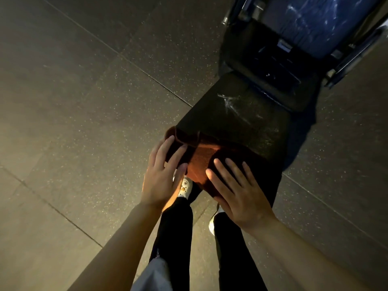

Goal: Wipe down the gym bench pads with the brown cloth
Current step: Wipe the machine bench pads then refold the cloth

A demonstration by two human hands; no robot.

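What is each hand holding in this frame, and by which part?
Neither hand grips anything. The left hand and right hand lie flat, fingers straight, on the brown cloth at the near end of the bench pad: left on its left side, right on its right.

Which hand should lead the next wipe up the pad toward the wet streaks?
Right, probably. The right hand lies flat on the brown cloth over the near bench pad, in line with the wet streaks. The left hand is at the cloth's folded left corner, at the pad's edge.
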